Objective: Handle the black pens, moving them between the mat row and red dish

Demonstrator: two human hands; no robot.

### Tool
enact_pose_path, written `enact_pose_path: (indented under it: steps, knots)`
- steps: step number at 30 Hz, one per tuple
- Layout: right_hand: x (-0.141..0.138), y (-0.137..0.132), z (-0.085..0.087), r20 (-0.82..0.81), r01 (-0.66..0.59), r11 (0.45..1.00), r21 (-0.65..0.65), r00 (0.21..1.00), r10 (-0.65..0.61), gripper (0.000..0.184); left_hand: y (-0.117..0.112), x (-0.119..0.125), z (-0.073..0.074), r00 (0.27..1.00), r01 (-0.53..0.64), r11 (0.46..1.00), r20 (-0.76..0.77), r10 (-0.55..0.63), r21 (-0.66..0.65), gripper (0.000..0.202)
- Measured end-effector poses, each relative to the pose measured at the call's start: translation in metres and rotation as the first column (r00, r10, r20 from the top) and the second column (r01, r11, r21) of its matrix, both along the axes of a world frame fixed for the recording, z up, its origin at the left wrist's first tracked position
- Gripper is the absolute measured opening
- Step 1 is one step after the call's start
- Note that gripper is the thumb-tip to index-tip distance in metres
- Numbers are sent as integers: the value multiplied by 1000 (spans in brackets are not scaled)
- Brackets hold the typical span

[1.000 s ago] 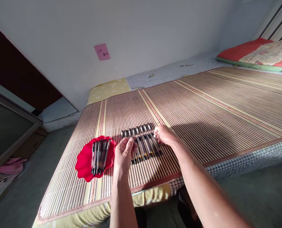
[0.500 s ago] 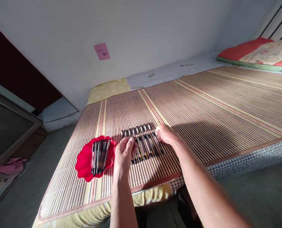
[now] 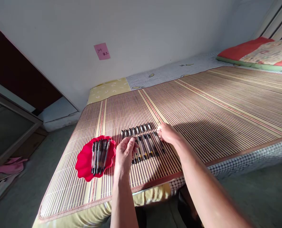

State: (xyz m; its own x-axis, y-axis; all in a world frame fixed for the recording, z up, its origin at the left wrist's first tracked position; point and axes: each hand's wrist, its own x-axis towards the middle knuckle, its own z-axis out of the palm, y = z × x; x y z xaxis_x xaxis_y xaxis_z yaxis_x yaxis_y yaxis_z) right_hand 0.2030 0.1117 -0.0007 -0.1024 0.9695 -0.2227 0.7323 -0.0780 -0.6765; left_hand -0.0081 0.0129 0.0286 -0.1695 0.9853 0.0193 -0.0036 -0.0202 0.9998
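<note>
A row of several black pens [image 3: 143, 142] lies side by side on a striped bamboo mat [image 3: 202, 110]. My left hand [image 3: 124, 155] rests at the row's left end, its fingers curled over the leftmost pens. My right hand [image 3: 167, 133] is at the row's right end, fingers bent and touching the rightmost pen. To the left sits a red scalloped plate [image 3: 85, 163] with several more black pens [image 3: 99, 152] lying on it.
The mat covers a bed against a white wall with a pink note [image 3: 102, 51]. A red and patterned pillow [image 3: 257, 52] lies at the far right. The bed's front edge [image 3: 155, 190] is close to me; grey floor lies left and right.
My right hand has shifted slightly to the right along the row's end, and the rightmost pen has moved a little with it. My left hand has stayed in place.
</note>
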Motion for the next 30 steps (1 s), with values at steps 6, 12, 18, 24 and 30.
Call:
enact_pose_path:
  steps: [6,12,18,24,30]
  knots:
    - [1,-8,18,36,-15,1000,11,999,15,25,0,0,1,1000,5,1000,-8,-5,-8,48]
    - [1,-10,27,175,-36,998,59,984,25,31,-1,4,4,1000,9,1000,2,-9,0,45]
    - [2,-8,29,207,14,976,218,976,-60,24,-14,-42,15,883,-301,953,-367,291,32,26]
    - [0,-5,36,169,107,933,343,970,-173,20,-36,-111,12,330,-707,677,-750,573,206,17]
    - [-2,-2,28,103,104,902,419,982,-161,20,-34,-122,-5,381,-678,728,-797,469,104,13]
